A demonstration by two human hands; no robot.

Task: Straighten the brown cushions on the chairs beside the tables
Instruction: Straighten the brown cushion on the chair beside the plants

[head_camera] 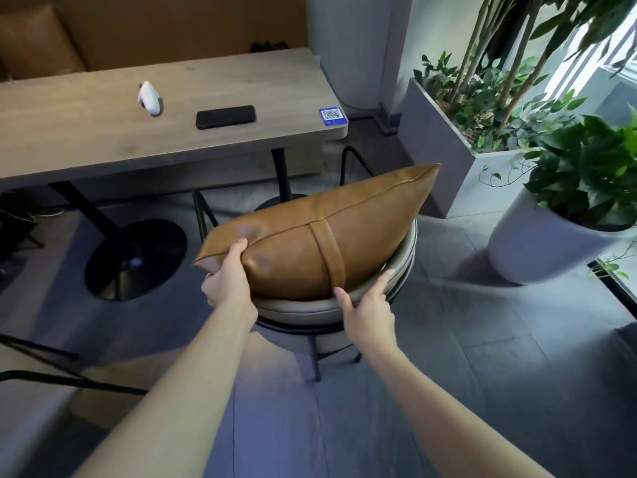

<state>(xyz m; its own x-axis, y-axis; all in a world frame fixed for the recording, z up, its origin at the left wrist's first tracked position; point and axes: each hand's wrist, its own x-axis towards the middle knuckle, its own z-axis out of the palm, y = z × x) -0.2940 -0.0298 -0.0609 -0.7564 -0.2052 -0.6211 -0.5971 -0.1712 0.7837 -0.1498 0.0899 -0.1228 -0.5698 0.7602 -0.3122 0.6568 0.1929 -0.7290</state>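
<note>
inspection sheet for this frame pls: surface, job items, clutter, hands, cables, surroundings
Surface: wooden table, beyond the chair.
Job's things: brown cushion propped tilted against the back of the grey chair, one corner pointing up to the right.
Clutter: black phone, white device and a QR sign on the table.
Grippers: left hand pinches the cushion's lower left corner; right hand open, fingers on the chair rim beside the cushion.
Cables: thin wires on the floor under the table, far left.
Surroundings: potted plant and a planter box to the right; grey tiled floor.
</note>
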